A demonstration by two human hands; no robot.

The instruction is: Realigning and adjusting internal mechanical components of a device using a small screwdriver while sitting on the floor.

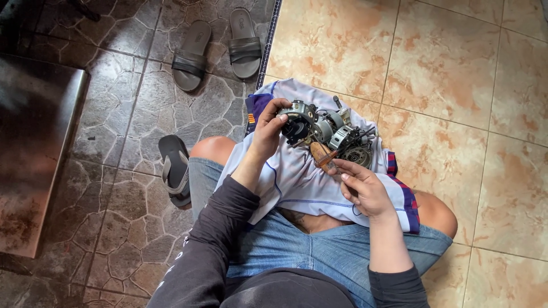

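Observation:
My left hand (268, 131) grips one end of a small metal motor assembly (328, 131) with wires and grey housings, held above my lap. A screwdriver with a brown wooden handle (321, 154) is in my right hand (362, 188), its tip pointing up into the assembly. Under the parts a white cloth with blue and red trim (297, 177) is spread over my knees. I sit in denim shorts and dark long sleeves.
Two grey sandals (220, 48) lie on the dark stone floor at the top. A third sandal (174, 168) sits by my left knee. A dark slab edge (40, 148) is at the left. Beige glossy tiles (456, 74) cover the floor at the right.

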